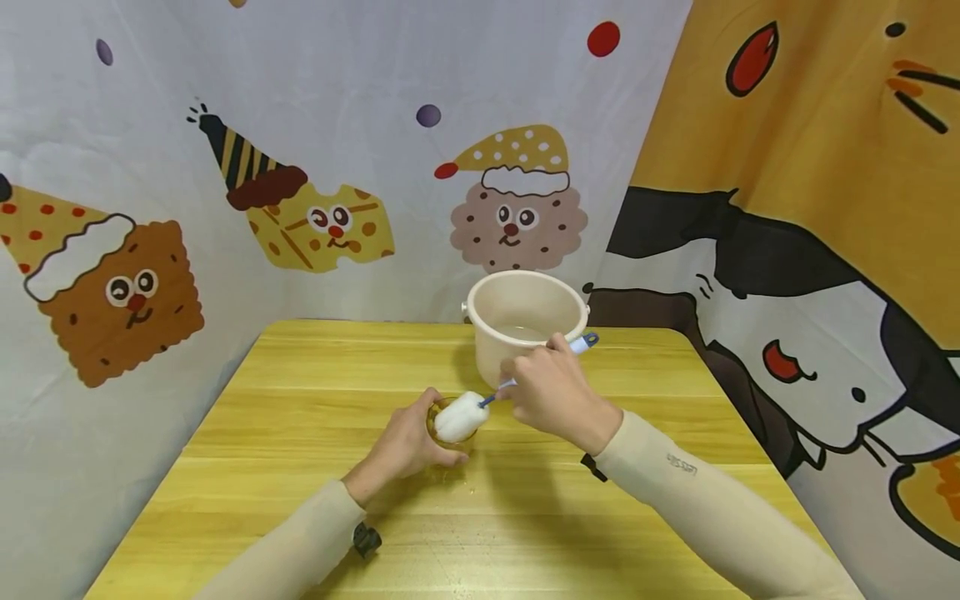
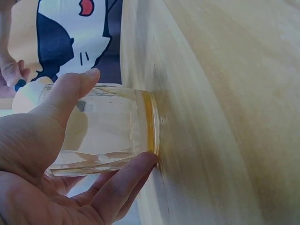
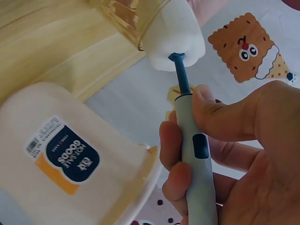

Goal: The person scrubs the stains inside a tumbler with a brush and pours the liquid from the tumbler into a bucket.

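Note:
My left hand point(image 1: 405, 440) grips a clear glass cup point(image 2: 115, 131) with an amber tint at its base, thumb on one side and fingers round the other. In the left wrist view the cup's base is right at the tabletop. My right hand point(image 1: 555, 396) holds a cup brush by its pale handle point(image 3: 193, 140), which has dark blue details. The brush's white sponge head point(image 1: 461, 417) sits at the cup's mouth, partly inside it. In the right wrist view the cup's rim surrounds the head's far end.
A cream bucket point(image 1: 491, 354) with some liquid in it stands on the wooden table point(image 1: 322, 375), just beyond the right hand. It bears a label point(image 3: 77, 157). Small drops point(image 1: 471, 490) lie near the cup. A cartoon-printed cloth point(image 1: 360, 75) hangs behind.

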`<state>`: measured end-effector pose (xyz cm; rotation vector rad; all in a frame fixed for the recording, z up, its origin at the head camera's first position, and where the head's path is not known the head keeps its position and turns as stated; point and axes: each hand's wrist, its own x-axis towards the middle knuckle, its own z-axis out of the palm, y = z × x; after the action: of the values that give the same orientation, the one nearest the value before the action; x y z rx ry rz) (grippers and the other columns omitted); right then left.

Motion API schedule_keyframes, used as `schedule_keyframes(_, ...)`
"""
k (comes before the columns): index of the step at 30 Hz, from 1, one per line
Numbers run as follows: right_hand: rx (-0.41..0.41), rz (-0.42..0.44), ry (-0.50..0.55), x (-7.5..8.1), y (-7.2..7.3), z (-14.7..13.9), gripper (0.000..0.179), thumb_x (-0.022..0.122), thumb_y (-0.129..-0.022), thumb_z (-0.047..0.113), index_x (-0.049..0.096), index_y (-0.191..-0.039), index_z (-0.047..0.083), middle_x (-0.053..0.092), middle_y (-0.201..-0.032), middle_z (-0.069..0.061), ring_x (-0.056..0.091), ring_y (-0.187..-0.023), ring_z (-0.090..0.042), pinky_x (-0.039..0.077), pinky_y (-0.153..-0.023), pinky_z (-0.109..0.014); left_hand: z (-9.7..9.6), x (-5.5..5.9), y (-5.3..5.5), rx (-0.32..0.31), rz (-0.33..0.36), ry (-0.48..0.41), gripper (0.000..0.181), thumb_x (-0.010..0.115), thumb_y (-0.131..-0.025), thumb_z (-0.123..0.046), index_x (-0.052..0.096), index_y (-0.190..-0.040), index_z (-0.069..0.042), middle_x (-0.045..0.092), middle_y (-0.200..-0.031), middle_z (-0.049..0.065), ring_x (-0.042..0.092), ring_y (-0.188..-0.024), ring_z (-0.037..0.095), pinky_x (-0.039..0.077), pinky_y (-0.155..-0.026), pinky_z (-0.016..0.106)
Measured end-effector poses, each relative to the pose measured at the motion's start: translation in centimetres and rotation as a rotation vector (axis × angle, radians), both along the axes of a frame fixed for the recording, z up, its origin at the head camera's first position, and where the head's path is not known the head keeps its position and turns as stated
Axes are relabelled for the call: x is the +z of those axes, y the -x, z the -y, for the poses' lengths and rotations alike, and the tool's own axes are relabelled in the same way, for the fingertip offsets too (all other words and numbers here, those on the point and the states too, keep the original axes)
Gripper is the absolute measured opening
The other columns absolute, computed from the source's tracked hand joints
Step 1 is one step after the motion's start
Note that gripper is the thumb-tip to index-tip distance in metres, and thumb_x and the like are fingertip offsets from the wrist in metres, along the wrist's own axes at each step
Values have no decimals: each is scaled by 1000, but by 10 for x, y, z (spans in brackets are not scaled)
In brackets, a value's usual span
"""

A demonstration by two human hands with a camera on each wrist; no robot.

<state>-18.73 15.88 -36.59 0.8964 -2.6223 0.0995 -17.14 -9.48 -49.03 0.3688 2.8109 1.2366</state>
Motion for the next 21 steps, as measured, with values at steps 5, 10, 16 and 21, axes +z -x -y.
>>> schedule_keyframes(5, -5, 36, 75, -5, 1, -6, 22, 104, -87, 28, 83, -87, 23, 84, -86, 8, 76, -86, -21, 47, -94, -50, 0, -1, 0, -8, -2, -13, 88, 115, -73, -30, 63, -140, -10, 81, -115, 12, 76, -95, 21, 68, -82, 42)
schedule_keyframes(10, -13, 61, 121, -11, 3, -10, 24, 105, -87, 28, 82, -87, 21, 87, -89, 4, 81, -98, -29, 51, -102, -58, 0, -2, 1, -5, -4, -16, 88, 116, -72, -30, 63, -140, -10, 82, -120, 15, 78, -102, 24, 69, -89, 48)
schedule_keyframes(16, -49, 144, 165, -19, 5, -16, 22, 102, -91, 29, 82, -86, 21, 85, -84, 5, 76, -90, -25, 50, -95, -53, 1, -2, 1, 0, -9, -5, 90, 116, -72, -31, 63, -141, -9, 82, -120, 17, 78, -101, 25, 69, -87, 47)
schedule_keyframes(21, -74, 230, 181, -24, 7, -23, 17, 96, -98, 32, 83, -91, 24, 85, -86, 9, 64, -70, -10, 43, -73, -38, 1, -2, 1, -3, -13, -15, 89, 116, -72, -31, 63, -141, -9, 82, -121, 16, 79, -102, 25, 70, -86, 47)
